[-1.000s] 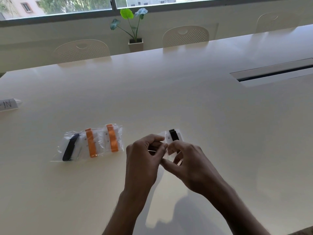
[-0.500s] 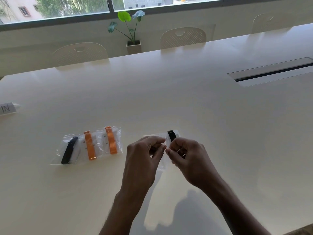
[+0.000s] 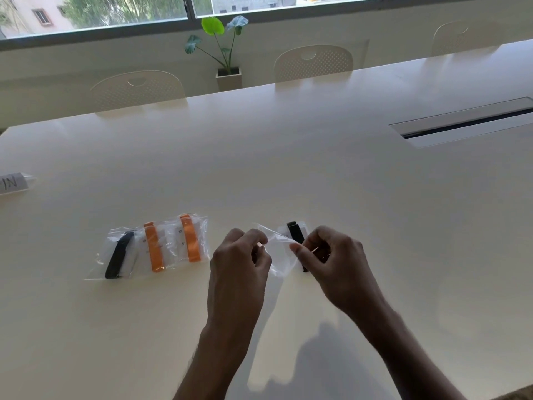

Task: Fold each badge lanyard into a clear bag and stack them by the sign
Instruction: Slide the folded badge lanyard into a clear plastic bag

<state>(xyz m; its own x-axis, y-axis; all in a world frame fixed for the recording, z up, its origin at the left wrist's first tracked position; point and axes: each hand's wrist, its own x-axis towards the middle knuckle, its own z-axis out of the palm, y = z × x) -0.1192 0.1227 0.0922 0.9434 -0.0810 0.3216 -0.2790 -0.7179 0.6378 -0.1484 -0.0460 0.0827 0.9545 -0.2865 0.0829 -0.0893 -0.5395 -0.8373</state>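
Note:
A clear bag [image 3: 278,252] hangs just above the table between my hands, its mouth pulled apart. My left hand [image 3: 240,264] pinches its left edge and my right hand [image 3: 334,258] pinches its right edge. A folded black lanyard with a white badge [image 3: 295,235] lies on the table just behind the bag, partly hidden by my right hand. To the left, three filled bags overlap in a row: one with a black lanyard [image 3: 119,255] and two with orange lanyards [image 3: 153,251] [image 3: 190,238]. A paper sign [image 3: 13,183] stands at the far left edge.
The long white table [image 3: 288,174] has a cable slot [image 3: 467,122] at the right. White chairs [image 3: 138,89] and a potted plant [image 3: 227,53] stand beyond the far edge, below a window.
My hands have moved apart, opening the clear bag's mouth wider. The view has shifted slightly; the filled bags have not moved.

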